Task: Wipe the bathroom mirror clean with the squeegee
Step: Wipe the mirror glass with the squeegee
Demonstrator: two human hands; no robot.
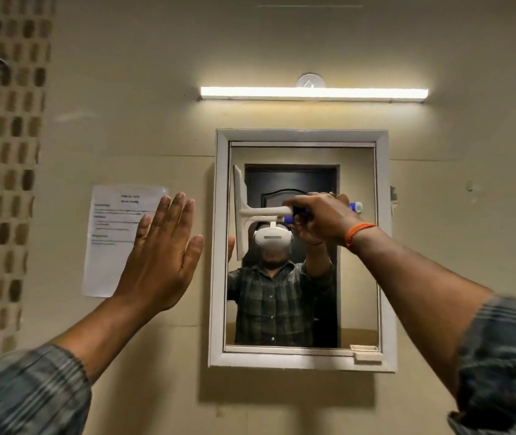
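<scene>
Head view. Plaid sleeves frame the lower corners, both forearms raised toward the wall. Right hand point(319, 219) is clenched around the blue-and-white handle of the squeegee point(252, 211), whose shaft lies level so that the blade stands upright along the left edge of the mirror point(357, 277); this orientation suits a sideways pass across the glass, judged to be at its start. Whether the blade actually touches the glass cannot be told. An orange band point(360, 232) circles the right wrist. Left hand point(164, 251) is released and flat, fingers spread, raised just left of the white mirror frame point(219, 246) and partly covering a paper notice point(118, 240), probably for balance. A lit tube light point(313, 93) is mounted above the mirror.
</scene>
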